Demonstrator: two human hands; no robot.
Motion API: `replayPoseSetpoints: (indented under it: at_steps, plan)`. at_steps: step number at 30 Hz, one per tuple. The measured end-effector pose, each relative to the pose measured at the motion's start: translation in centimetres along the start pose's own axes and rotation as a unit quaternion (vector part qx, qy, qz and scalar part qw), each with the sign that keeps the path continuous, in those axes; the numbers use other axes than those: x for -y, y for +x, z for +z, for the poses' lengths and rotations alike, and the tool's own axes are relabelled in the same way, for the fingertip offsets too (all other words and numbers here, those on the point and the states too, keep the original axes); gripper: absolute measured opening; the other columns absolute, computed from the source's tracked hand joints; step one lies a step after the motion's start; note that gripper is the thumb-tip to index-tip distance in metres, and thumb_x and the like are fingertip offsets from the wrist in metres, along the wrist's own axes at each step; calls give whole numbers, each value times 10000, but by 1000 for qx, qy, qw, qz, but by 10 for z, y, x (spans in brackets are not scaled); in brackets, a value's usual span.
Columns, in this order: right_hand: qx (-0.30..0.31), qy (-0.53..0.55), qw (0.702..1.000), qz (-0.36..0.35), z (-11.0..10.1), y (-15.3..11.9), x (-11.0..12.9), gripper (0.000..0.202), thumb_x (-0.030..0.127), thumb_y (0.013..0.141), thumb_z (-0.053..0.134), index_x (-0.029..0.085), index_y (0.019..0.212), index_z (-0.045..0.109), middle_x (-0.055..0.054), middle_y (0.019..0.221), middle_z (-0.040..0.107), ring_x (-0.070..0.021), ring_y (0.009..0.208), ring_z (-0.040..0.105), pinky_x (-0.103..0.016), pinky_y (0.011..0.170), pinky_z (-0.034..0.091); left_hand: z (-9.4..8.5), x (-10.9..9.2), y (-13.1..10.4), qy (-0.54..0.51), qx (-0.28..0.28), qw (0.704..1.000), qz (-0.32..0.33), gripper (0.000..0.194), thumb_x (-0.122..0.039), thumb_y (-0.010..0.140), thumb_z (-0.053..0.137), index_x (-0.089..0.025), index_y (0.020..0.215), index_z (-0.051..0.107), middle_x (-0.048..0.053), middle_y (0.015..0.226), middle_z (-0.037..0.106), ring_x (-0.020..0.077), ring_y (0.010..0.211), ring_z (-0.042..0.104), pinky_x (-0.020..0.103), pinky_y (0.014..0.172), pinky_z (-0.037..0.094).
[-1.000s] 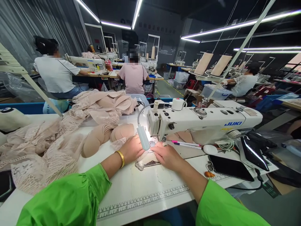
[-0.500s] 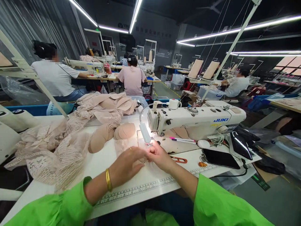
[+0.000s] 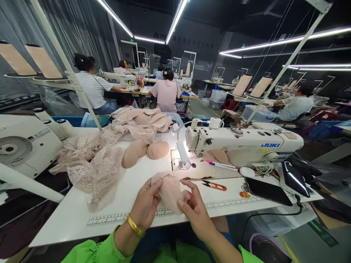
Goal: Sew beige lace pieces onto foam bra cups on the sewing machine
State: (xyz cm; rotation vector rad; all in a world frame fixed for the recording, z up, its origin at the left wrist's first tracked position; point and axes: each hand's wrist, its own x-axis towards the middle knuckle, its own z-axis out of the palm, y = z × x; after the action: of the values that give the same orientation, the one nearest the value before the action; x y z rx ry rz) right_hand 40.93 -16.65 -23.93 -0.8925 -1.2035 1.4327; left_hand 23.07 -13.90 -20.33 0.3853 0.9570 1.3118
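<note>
A beige lace-edged fabric piece (image 3: 170, 191) is held up between both hands over the front of the white sewing table (image 3: 68, 219). My left hand (image 3: 146, 202) pinches its left side, thumb on top. On its lower right edge my right hand (image 3: 194, 208) has thumb and fingers closed, the index finger slightly raised. Behind the hands stands the JUKI sewing machine (image 3: 246, 140), its small lamp (image 3: 181, 151) lit over the needle plate. Beige oval cup pads (image 3: 158, 150) lie stacked left of the needle area. A pile of beige lace (image 3: 102, 175) lies farther left.
Orange thread snips (image 3: 215, 185), pens (image 3: 222, 165), a black phone (image 3: 268, 191) and a white round object (image 3: 247, 171) lie at right. A printed ruler (image 3: 109, 219) runs along the front edge. Several co-workers sit at machines beyond, one in a pink shirt (image 3: 166, 95).
Both hands have come back from the needle area toward the front edge, bringing the fabric piece into open view. The camera view has turned left.
</note>
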Motion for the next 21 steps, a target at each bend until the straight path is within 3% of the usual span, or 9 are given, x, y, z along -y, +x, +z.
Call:
replayPoseSetpoints:
  at_steps: [5,10,15,21]
  plan:
    - [-45,-6,999,-2,-5,8,-3,656,568,867,768,320,1407,488,64,765,340,-148,690,420,-264,683,409,8,2,-5,-82,34,992,-88,268,-380,915,710,-184,1085,779,93,1135,788,259,982,748,356,781,648]
    - [-58,-2,998,-12,-6,6,-6,610,557,879,769,314,1376,514,53,813,335,-140,704,400,-250,679,399,14,4,-8,-32,32,999,-23,348,-263,749,896,-172,1070,798,93,1114,792,242,1021,723,274,782,628]
    - [-53,9,999,3,-12,4,-14,618,557,899,754,336,1411,488,35,845,404,-169,780,481,-287,753,457,14,7,-4,-11,21,999,-29,264,-338,803,852,-179,1012,821,83,1098,784,225,1013,715,259,746,625]
    - [-59,27,998,4,-12,4,-14,609,545,899,760,338,1404,491,26,862,458,-178,820,530,-295,780,489,17,7,-4,-9,49,998,-28,356,-354,756,902,-184,1057,818,83,1150,776,254,1106,695,268,783,625]
